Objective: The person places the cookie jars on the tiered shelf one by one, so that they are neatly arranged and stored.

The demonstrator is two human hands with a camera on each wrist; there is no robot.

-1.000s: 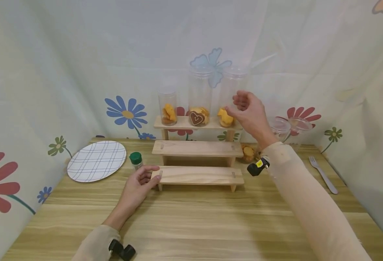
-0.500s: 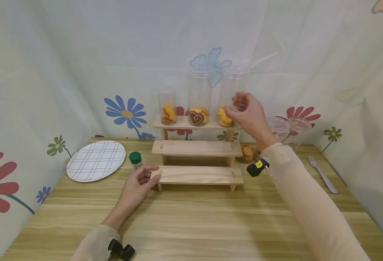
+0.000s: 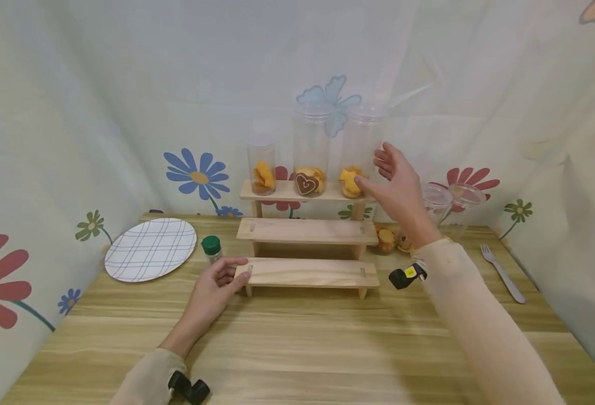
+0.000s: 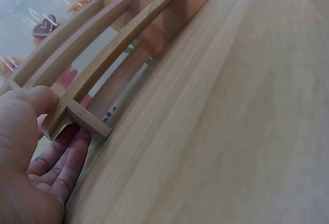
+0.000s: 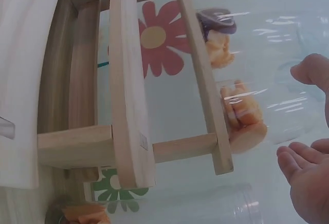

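A three-step wooden shelf [image 3: 307,271] stands on the table. My left hand [image 3: 212,291] grips the left end of its lowest step, thumb above and fingers beneath, as the left wrist view also shows. On the top step are three clear jars with cookies: a short jar [image 3: 262,169] at left, a tall jar [image 3: 311,140] with a brown heart cookie in the middle, and another tall jar [image 3: 360,143] at right. My right hand [image 3: 397,188] is at the right-hand jar's side, fingers and thumb spread apart. In the right wrist view a gap separates the right fingers [image 5: 306,162] from that jar.
More clear jars [image 3: 436,197] stand at the right behind my right forearm, partly hidden, with cookies [image 3: 385,239] low down. A fork [image 3: 502,273] lies at far right. At left are a checked plate [image 3: 150,250] and a green-capped shaker [image 3: 211,247]. A patterned curtain [image 3: 216,73] closes off the back.
My right hand has drawn back slightly to the right from the right-hand tall jar, its fingers spreading wider. The left hand keeps its grip on the shelf; the jars stand unmoved.
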